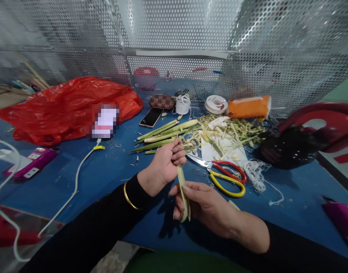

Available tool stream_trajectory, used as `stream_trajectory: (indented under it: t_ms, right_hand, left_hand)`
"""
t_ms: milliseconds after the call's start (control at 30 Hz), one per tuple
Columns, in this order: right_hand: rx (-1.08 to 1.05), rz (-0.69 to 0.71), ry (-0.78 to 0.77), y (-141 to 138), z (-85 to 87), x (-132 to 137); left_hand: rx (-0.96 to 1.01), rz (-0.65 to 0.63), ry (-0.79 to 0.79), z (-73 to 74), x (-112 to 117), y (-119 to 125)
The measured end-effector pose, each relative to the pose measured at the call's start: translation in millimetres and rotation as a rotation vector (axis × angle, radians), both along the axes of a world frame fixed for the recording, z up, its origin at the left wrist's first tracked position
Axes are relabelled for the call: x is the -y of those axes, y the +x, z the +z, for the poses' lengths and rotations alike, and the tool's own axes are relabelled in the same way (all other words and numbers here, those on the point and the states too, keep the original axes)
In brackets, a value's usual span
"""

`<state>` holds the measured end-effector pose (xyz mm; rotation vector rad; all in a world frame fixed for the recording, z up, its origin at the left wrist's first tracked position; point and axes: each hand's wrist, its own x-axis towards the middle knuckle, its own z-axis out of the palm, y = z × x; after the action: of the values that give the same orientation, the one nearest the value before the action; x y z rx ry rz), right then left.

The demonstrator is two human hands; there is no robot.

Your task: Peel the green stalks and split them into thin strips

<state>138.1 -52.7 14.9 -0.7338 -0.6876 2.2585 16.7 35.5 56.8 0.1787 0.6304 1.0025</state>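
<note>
My left hand (164, 165) is closed, pinching the top end of a pale green leaf strip (183, 191). My right hand (206, 206) grips the lower part of the same strip, fingers curled round it. Both hands hover above the blue table (105, 170), near its front edge. Just behind the left hand lie several green stalks (165, 134). Red and yellow handled scissors (223, 172) rest to the right of the hands.
A heap of leaf trimmings (233, 131) lies behind the scissors, with loose white string (257, 176) beside it. A red plastic bag (68, 108), a phone (151, 116), a white cable (74, 185), thread spools (216, 103) and a dark basket (293, 146) surround the work spot. Perforated metal screens (174, 38) close the back.
</note>
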Motion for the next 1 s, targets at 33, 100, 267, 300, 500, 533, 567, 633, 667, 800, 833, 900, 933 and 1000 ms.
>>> stream_trajectory:
  t_ms: [33, 100, 267, 300, 500, 533, 567, 633, 667, 800, 833, 900, 933, 1000]
  right_hand:
    - [-0.006, 0.013, -0.001, 0.1, -0.4, 0.9]
    - [-0.025, 0.035, -0.003, 0.0, -2.0, 2.4]
    - [-0.062, 0.043, -0.002, -1.1, -4.6, 2.9]
    - [-0.057, 0.043, -0.004, -1.3, -4.5, 2.7]
    - [-0.016, 0.002, -0.012, -2.5, -4.5, 3.5]
    - [-0.013, -0.009, -0.012, -2.9, -5.3, 3.8]
    - [-0.011, -0.015, -0.011, -3.4, -6.2, 4.0]
    - [-0.015, -0.022, -0.006, -4.5, -7.9, 4.1]
    - [-0.020, -0.025, -0.003, -5.0, -8.6, 4.1]
    - [-0.027, -0.030, 0.003, -6.2, -9.6, 3.9]
    - [-0.025, -0.033, 0.004, -6.3, -9.6, 3.9]
    - [-0.019, -0.036, 0.004, -6.2, -9.5, 4.2]
    - [-0.015, -0.038, 0.004, -6.2, -9.6, 4.4]
    - [-0.004, -0.040, 0.008, -6.1, -10.1, 4.5]
  left_hand:
    - [0.006, -0.001, -0.001, -0.2, -1.2, -0.7]
    - [0.012, -0.002, -0.008, -1.2, -2.5, -1.1]
    - [0.003, 0.007, -0.003, -4.4, -1.6, 1.4]
    - [0.001, 0.006, 0.003, -4.8, -1.3, 1.8]
    - [-0.017, -0.004, 0.021, -4.5, -0.8, 2.0]
    - [-0.018, -0.002, 0.023, -4.4, -0.8, 2.0]
    - [-0.015, 0.002, 0.026, -4.4, -0.8, 2.1]
    - [-0.010, 0.006, 0.041, -4.1, -0.6, 2.3]
    - [-0.013, 0.003, 0.054, -3.7, -0.3, 2.4]
    - [-0.048, -0.037, 0.147, -1.2, 2.5, 4.0]
    - [-0.063, -0.042, 0.176, -0.6, 3.6, 4.5]
    - [-0.114, -0.047, 0.230, 0.0, 5.7, 5.5]
    - [-0.150, -0.043, 0.251, 0.0, 6.5, 5.7]
    - [-0.215, -0.030, 0.279, -0.5, 7.1, 5.4]
